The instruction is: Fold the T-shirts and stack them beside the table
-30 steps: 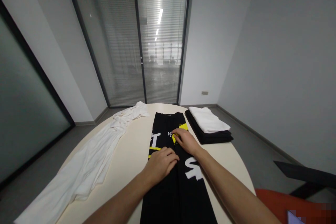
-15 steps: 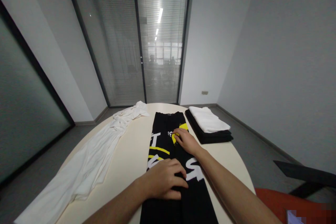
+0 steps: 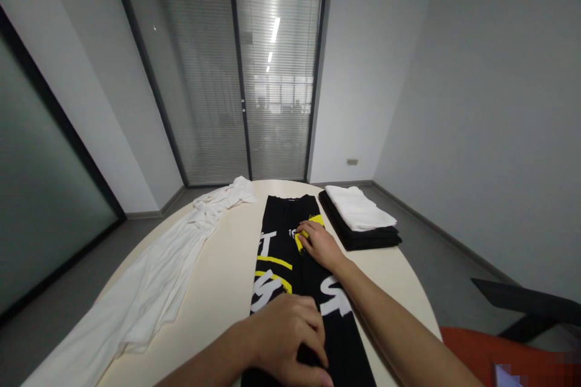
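A black printed garment [image 3: 284, 217] with white lettering and yellow marks lies lengthwise on the table as a long, narrow strip. My right hand [image 3: 320, 245] rests flat on its right side, over a yellow patch, with the fingers stretched out and slightly apart. Closer to me, my left hand [image 3: 290, 335] is over the near part of the garment. Its fingers are bent, and a gap shows between them and the thumb. The garment's near end runs out of view below.
On the pale round table [image 3: 218, 266], a long rumpled white garment [image 3: 158, 278] lies along the left edge. At the right, a folded white cloth [image 3: 361, 208] sits on folded black cloth [image 3: 372, 239]. A red chair seat [image 3: 476, 341] with a black armrest [image 3: 521, 299] stands at lower right.
My left hand has slid toward me along the black garment, uncovering more white lettering, and its fingers are more bent. My right hand stays in nearly the same place.
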Demonstrator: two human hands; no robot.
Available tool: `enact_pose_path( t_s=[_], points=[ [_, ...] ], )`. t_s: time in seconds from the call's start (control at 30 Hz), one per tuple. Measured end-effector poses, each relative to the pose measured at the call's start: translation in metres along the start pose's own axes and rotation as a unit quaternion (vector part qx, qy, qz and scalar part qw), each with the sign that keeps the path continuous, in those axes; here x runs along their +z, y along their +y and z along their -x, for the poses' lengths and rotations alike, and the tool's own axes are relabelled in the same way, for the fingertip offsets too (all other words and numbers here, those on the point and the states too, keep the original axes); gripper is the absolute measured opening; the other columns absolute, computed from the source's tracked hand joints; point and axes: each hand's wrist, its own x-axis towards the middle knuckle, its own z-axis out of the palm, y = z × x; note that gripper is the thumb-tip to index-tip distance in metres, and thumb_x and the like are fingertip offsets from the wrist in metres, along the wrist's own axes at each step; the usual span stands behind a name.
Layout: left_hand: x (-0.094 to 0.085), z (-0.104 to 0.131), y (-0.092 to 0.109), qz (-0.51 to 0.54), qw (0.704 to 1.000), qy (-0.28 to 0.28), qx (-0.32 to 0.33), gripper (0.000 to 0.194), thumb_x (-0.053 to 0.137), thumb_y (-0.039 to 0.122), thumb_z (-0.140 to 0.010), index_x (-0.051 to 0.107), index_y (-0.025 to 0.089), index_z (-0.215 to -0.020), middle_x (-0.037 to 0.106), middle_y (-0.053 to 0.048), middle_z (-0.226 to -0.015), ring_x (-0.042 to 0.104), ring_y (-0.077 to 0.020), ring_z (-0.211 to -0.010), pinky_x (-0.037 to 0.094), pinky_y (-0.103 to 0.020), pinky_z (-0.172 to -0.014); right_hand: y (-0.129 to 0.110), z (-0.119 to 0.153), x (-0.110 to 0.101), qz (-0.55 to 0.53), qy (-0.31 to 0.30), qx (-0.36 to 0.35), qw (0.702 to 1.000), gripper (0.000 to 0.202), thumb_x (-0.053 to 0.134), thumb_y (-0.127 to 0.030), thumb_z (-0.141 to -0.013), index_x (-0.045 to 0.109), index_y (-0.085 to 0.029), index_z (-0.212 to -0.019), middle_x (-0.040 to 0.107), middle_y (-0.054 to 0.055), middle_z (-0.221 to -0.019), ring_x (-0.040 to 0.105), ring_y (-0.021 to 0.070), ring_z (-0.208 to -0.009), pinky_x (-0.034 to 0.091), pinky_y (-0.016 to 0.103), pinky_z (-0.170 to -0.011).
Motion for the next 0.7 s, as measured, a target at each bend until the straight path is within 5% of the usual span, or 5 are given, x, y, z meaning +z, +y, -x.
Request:
enact_pose_path(
  t_s=[0.07,0.13,0.3,0.43,0.7],
  points=[
    [-0.005,0.001,0.002,-0.011,1.0,-0.008,-0.003,0.056,0.077,0.055,-0.076,0.069,0.026,-0.123,0.064,-0.006,-0.133,0.057,-0.0283,-0.124,0.039,-0.042,-0.11,-0.001,0.001,0.0,0.004,-0.003,0.012,1.0,0.028,0.047,-0.032,-0.1,0.065,-0.021,-0.119,0.065,0.01,-0.125,0.059,0.0212,-0.118,0.045,0.035,-0.105],
    [-0.007,0.003,0.003,-0.007,0.999,-0.046,-0.016,0.077,0.074,0.06,-0.077,0.051,0.028,-0.144,0.041,-0.009,-0.157,0.036,-0.036,-0.143,0.024,-0.055,-0.119,-0.001,0.003,0.0,0.005,-0.015,0.023,1.0,0.036,0.044,-0.036,-0.101,0.061,-0.019,-0.128,0.063,0.011,-0.131,0.058,0.0217,-0.122,0.043,0.036,-0.108],
    [-0.01,0.006,0.004,0.017,0.996,-0.084,-0.039,0.075,0.069,0.063,-0.081,0.049,0.03,-0.145,0.038,-0.007,-0.159,0.032,-0.036,-0.146,0.022,-0.056,-0.12,0.001,0.008,0.001,0.036,-0.082,0.037,0.995,0.055,0.033,-0.048,-0.103,0.05,-0.018,-0.145,0.045,0.014,-0.153,0.04,0.0263,-0.143,0.029,0.046,-0.119],
    [-0.013,0.004,0.0,-0.024,0.989,-0.073,-0.129,0.074,0.06,0.064,-0.087,0.041,0.031,-0.151,0.029,-0.009,-0.163,0.02,-0.0401,-0.15,0.018,-0.062,-0.119,0.001,0.008,0.003,0.06,-0.132,0.065,0.987,0.057,0.03,-0.052,-0.102,0.046,-0.023,-0.149,0.034,0.009,-0.161,0.024,0.0292,-0.151,0.018,0.054,-0.121],
    [-0.012,0.005,-0.009,-0.044,0.981,-0.095,-0.166,0.067,0.05,0.061,-0.094,0.035,0.033,-0.153,0.019,-0.01,-0.165,0.009,-0.0405,-0.151,0.015,-0.068,-0.117,0.002,0.004,0.003,0.063,-0.159,0.075,0.982,0.059,0.027,-0.056,-0.102,0.044,-0.025,-0.15,0.029,0.007,-0.163,0.019,0.0277,-0.152,0.014,0.053,-0.122]
  ],
)
